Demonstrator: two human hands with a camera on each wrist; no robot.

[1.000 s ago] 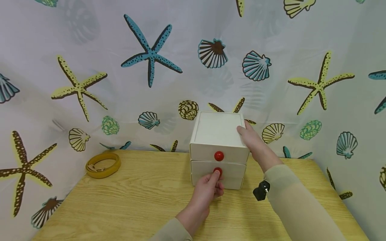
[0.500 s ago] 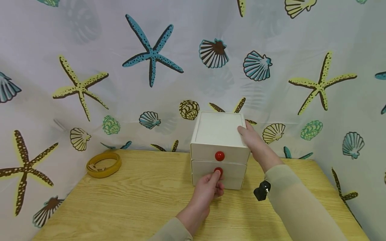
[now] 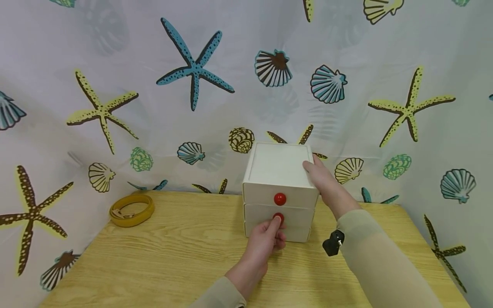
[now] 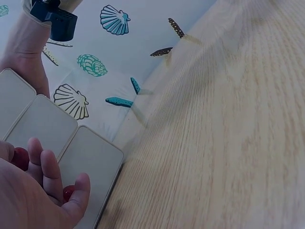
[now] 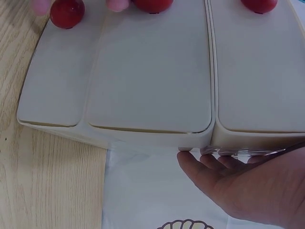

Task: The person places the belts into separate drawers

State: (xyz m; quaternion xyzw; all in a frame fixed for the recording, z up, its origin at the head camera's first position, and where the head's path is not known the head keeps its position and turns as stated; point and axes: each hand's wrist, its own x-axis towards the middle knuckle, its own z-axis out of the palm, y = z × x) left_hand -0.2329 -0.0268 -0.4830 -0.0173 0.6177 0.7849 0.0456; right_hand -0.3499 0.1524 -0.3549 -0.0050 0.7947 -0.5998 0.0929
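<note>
A small white drawer unit (image 3: 280,164) stands on the table, with three stacked drawers and a round red knob on each. My left hand (image 3: 263,241) pinches the middle drawer's knob (image 4: 19,159) between thumb and fingers, and its other fingers hang in front of the bottom knob (image 5: 67,13). The top knob (image 3: 280,199) is untouched. My right hand (image 3: 321,175) holds the unit's upper right side, thumb on the top edge and fingers along the side wall (image 5: 224,167). All the drawers look closed. What is inside is hidden.
A coiled yellow belt (image 3: 132,210) lies at the back left of the wooden table (image 3: 181,248). A white cloth (image 3: 215,111) printed with shells and starfish hangs behind and on both sides. A small black device (image 3: 333,243) is attached at the right wrist.
Both hands and the drawer unit keep their places. The cloth on the right side has shifted a little outward.
</note>
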